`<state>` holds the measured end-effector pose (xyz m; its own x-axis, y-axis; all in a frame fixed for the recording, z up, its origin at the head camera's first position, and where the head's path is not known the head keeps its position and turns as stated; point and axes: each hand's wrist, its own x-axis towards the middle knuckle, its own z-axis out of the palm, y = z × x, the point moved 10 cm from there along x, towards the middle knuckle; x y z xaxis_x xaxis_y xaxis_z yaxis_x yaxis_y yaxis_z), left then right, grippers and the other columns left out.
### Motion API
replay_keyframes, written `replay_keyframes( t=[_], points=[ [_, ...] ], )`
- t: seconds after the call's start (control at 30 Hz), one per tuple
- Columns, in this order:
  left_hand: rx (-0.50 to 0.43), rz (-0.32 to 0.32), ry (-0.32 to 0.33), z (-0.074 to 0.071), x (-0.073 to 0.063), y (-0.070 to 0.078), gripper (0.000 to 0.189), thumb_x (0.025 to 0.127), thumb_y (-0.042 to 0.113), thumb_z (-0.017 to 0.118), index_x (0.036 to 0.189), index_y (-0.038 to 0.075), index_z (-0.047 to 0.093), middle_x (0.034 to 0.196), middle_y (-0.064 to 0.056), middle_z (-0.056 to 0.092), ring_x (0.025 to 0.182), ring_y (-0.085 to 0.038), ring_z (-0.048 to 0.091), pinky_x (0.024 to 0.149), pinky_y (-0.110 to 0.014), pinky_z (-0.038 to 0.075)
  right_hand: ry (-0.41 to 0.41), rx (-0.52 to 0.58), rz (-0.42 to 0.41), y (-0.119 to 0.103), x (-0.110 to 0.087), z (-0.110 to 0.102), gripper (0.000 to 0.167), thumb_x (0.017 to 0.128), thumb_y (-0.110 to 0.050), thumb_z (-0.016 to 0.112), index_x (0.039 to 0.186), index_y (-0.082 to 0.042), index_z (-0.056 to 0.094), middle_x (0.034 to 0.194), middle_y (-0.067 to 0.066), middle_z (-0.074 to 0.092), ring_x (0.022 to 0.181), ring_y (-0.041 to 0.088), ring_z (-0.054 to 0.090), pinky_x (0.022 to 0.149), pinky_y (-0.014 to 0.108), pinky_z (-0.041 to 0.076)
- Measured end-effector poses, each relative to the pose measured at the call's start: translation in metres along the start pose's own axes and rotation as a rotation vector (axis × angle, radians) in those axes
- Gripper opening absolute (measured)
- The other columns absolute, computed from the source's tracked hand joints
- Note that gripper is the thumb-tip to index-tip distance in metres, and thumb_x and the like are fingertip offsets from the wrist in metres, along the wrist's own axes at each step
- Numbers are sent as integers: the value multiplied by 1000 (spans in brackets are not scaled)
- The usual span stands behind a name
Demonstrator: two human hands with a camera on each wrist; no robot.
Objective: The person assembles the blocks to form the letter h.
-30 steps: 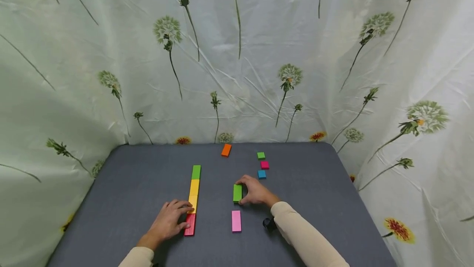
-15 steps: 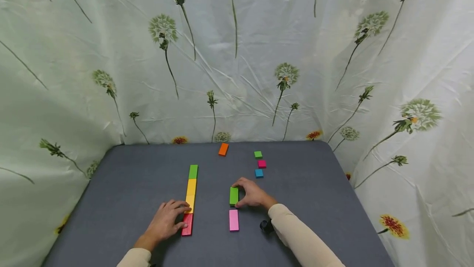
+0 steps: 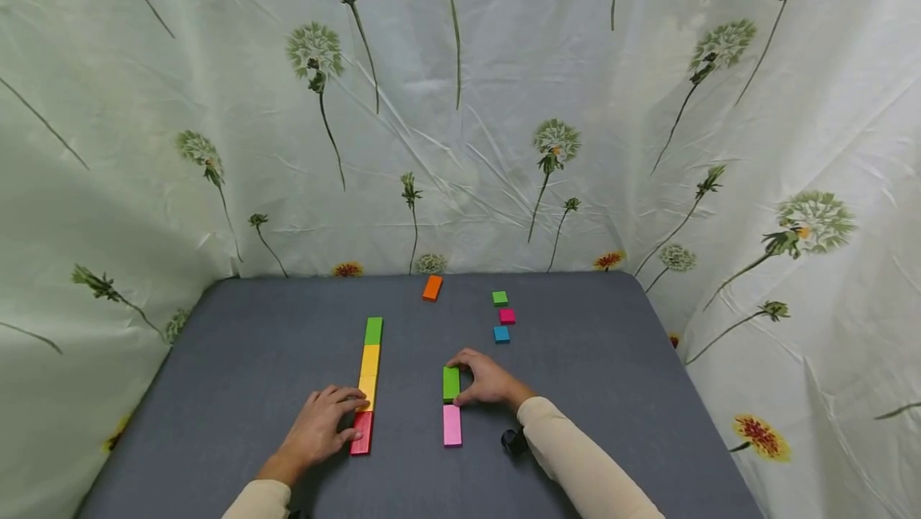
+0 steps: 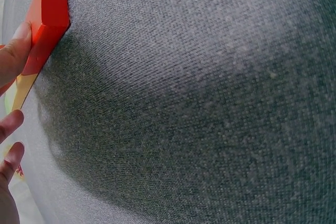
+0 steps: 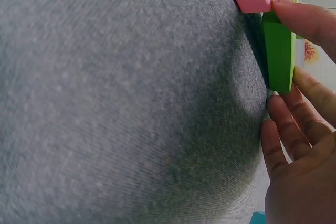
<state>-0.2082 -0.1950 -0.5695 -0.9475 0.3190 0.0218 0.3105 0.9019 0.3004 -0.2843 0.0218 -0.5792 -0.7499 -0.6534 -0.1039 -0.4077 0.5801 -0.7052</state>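
Green block (image 3: pixel 450 385) pinched end to end, pink block (image 3: pixel 452 425) at the thumb

The right grip (image 3: pixel 485 381) spans the green block lengthwise, thumb at its near end, fingertips at its far end. The block's long axis points away from the person, in line with the pink block just short of the thumb; whether their ends touch, I cannot tell.

Right of this grip the bench (image 3: pixel 597 359) stretches wide, its far edge well beyond. A narrower strip separates it from a roughly parallel row to its left. There the left grip (image 3: pixel 316 427) is loosely spread, thumb against the red block (image 3: pixel 364 441), a finger at the nearer yellow block (image 3: pixel 369 385).

Beyond the right grip lie a blue block (image 3: pixel 501 335) and, near the far edge, an orange block (image 3: pixel 432 288).
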Motion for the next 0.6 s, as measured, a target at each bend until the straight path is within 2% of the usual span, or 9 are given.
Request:
replay_keyframes(
  t=[0.23,0.33,0.43,0.6],
  points=[
    [8,-6,-5,0,0,-1,41,70,26,85,108,17,73,116,1,63,107,-21,53,88,-45,39,-10,29,10,0,-1,4,57,73,-19,84,123,-6,61,121,4,56,109,20,51,99,37,40],
    [11,-9,-5,-2,0,-1,41,70,26,85,108,16,73,116,0,63,107,-22,53,88,-46,39,-9,10,14,-1,-2,5,61,75,-24,83,128,-7,58,127,6,53,116,22,49,102,40,38],
    [7,-6,-4,-3,0,0,41,70,27,85,108,16,73,116,1,63,107,-22,53,87,-45,39,-17,-41,19,-4,-7,9,72,75,-32,83,135,-9,53,137,6,47,127,24,42,106,44,34],
    [-7,-3,-12,-1,0,-1,41,71,28,85,109,17,72,117,1,62,108,-21,53,88,-44,39,-58,-198,-12,-11,-21,20,93,70,-46,83,146,-12,41,152,4,32,139,26,29,110,50,26]
  ],
)
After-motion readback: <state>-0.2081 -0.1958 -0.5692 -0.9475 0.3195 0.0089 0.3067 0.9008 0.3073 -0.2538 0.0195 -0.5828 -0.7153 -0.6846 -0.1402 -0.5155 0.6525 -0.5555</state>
